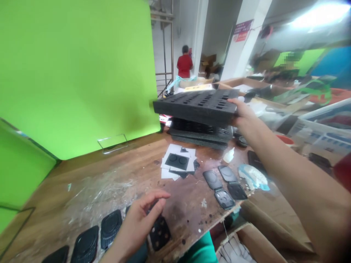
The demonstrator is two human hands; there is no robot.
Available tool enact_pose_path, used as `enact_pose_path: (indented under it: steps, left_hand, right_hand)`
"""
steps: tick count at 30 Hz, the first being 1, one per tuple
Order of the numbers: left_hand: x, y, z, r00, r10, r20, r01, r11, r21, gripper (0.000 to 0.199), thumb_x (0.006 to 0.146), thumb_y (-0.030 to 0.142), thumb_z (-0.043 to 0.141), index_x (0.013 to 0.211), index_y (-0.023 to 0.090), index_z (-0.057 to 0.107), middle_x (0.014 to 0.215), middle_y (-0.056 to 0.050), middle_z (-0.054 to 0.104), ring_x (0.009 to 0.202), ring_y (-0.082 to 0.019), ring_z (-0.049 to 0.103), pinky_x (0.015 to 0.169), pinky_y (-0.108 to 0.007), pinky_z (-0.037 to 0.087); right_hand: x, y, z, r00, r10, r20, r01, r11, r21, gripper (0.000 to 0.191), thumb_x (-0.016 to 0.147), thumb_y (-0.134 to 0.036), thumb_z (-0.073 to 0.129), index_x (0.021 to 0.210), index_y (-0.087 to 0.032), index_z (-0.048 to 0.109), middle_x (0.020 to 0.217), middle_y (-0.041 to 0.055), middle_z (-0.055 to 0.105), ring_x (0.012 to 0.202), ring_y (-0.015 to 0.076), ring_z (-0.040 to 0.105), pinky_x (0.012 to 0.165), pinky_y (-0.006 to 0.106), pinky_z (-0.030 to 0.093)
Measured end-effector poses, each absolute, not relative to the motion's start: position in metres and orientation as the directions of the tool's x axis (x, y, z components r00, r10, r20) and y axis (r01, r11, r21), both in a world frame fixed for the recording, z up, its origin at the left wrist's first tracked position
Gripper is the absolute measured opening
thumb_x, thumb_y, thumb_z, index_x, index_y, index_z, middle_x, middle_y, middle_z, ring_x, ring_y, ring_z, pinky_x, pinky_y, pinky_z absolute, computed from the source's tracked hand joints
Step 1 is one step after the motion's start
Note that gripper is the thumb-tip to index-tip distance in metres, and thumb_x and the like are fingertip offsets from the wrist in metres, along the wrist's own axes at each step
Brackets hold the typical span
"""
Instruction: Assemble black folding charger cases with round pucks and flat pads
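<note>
My right hand (pixel 241 111) grips the right edge of a black foam tray (pixel 194 104) with rows of slots. The tray hangs tilted over a stack of similar black foam trays (pixel 200 137) at the back of the table. Low over the front of the table, my left hand (pixel 144 212) has its fingers apart with nothing in them. Beneath and beside it lie a black plate with round holes (pixel 160 233) and several black rounded cases (pixel 111 228). White and black square sheets (pixel 178 162) are piled in the middle.
Two opened compact-like cases (pixel 225 198) lie near the right table edge, by a small white bottle (pixel 229 156) and a crumpled white-blue cloth (pixel 253 177). A green partition (pixel 82 73) walls the left. An open carton (pixel 238 248) stands below the edge. A person in red (pixel 184 65) is far back.
</note>
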State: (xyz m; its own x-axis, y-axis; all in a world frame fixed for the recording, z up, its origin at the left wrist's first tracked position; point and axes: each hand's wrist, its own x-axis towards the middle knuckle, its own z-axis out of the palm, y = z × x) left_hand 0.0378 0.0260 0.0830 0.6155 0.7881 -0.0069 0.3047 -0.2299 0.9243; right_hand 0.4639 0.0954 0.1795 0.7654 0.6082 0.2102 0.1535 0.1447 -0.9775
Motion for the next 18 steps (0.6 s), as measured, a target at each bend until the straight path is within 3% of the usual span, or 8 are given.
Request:
enact_pose_path:
  steps: [3, 4, 7, 9, 11, 15, 16, 18]
  left_hand:
    - [0.049, 0.033, 0.097, 0.582, 0.809, -0.077, 0.174, -0.031, 0.984, 0.04, 0.087, 0.054, 0.061, 0.114, 0.025, 0.07, 0.117, -0.007, 0.07, 0.114, -0.026, 0.063, 0.104, -0.043, 0.046]
    - [0.056, 0.035, 0.103, 0.584, 0.808, -0.076, 0.093, 0.027, 0.995, 0.048, 0.085, 0.054, 0.064, 0.123, 0.024, 0.065, 0.124, -0.009, 0.067, 0.119, -0.026, 0.06, 0.107, -0.044, 0.044]
    - [0.086, 0.041, 0.126, 0.568, 0.823, -0.028, -0.155, 0.14, 0.978, 0.077, 0.077, 0.05, 0.076, 0.142, 0.019, 0.046, 0.137, -0.016, 0.057, 0.127, -0.029, 0.054, 0.11, -0.046, 0.042]
    - [0.107, 0.045, 0.145, 0.507, 0.86, 0.047, -0.314, 0.134, 0.94, 0.079, 0.076, 0.047, 0.077, 0.141, 0.018, 0.045, 0.138, -0.016, 0.056, 0.127, -0.029, 0.054, 0.108, -0.045, 0.044]
    - [0.122, 0.049, 0.162, 0.389, 0.915, 0.106, -0.439, 0.083, 0.894, 0.067, 0.077, 0.043, 0.076, 0.133, 0.016, 0.052, 0.133, -0.014, 0.06, 0.123, -0.029, 0.057, 0.105, -0.044, 0.048]
    - [0.117, 0.059, 0.182, 0.164, 0.985, 0.052, -0.424, 0.023, 0.905, 0.049, 0.072, 0.024, 0.077, 0.118, 0.015, 0.061, 0.123, -0.009, 0.066, 0.113, -0.024, 0.061, 0.097, -0.037, 0.053]
    - [0.109, 0.061, 0.185, 0.131, 0.991, 0.038, -0.39, 0.016, 0.921, 0.046, 0.072, 0.021, 0.075, 0.116, 0.015, 0.062, 0.122, -0.008, 0.066, 0.113, -0.023, 0.061, 0.098, -0.035, 0.052]
    - [0.086, 0.066, 0.19, 0.051, 0.997, 0.051, -0.314, -0.032, 0.949, 0.044, 0.075, 0.021, 0.073, 0.117, 0.015, 0.064, 0.122, -0.005, 0.067, 0.115, -0.02, 0.059, 0.104, -0.033, 0.047]
  right_hand:
    - [0.424, 0.084, 0.18, 0.713, 0.698, 0.066, -0.176, 0.269, -0.947, 0.012, 0.088, -0.024, 0.054, 0.095, -0.015, 0.06, 0.104, 0.011, 0.07, 0.092, 0.0203, 0.067, 0.076, 0.038, 0.056]
    - [0.405, 0.079, 0.177, 0.706, 0.704, 0.076, -0.21, 0.31, -0.927, 0.013, 0.087, -0.026, 0.056, 0.097, -0.019, 0.059, 0.106, 0.007, 0.07, 0.095, 0.0201, 0.067, 0.077, 0.037, 0.058]
    - [0.335, 0.063, 0.159, 0.683, 0.728, 0.06, -0.465, 0.497, -0.733, 0.027, 0.074, -0.027, 0.07, 0.098, -0.025, 0.06, 0.105, -0.0002, 0.071, 0.104, 0.0212, 0.065, 0.081, 0.038, 0.06]
    - [0.288, 0.055, 0.146, 0.652, 0.758, 0.034, -0.566, 0.515, -0.643, 0.033, 0.069, -0.028, 0.075, 0.099, -0.025, 0.062, 0.108, -0.0007, 0.07, 0.106, 0.0206, 0.064, 0.085, 0.036, 0.059]
    - [0.249, 0.049, 0.136, 0.62, 0.784, 0.003, -0.65, 0.516, -0.558, 0.035, 0.068, -0.028, 0.077, 0.1, -0.024, 0.064, 0.112, -0.0005, 0.07, 0.108, 0.0189, 0.063, 0.091, 0.033, 0.056]
    - [0.21, 0.038, 0.117, 0.491, 0.871, -0.018, -0.767, 0.421, -0.485, 0.036, 0.069, -0.034, 0.081, 0.1, -0.025, 0.066, 0.108, -0.0017, 0.071, 0.1, 0.0159, 0.065, 0.089, 0.029, 0.056]
    - [0.208, 0.032, 0.112, 0.388, 0.921, -0.004, -0.788, 0.33, -0.52, 0.035, 0.069, -0.04, 0.081, 0.096, -0.024, 0.067, 0.102, -0.0008, 0.072, 0.093, 0.0163, 0.067, 0.085, 0.03, 0.057]
    - [0.21, 0.014, 0.108, 0.058, 0.998, 0.038, -0.711, 0.068, -0.7, 0.035, 0.071, -0.051, 0.078, 0.087, -0.021, 0.069, 0.089, 0.0021, 0.073, 0.079, 0.0181, 0.068, 0.076, 0.035, 0.058]
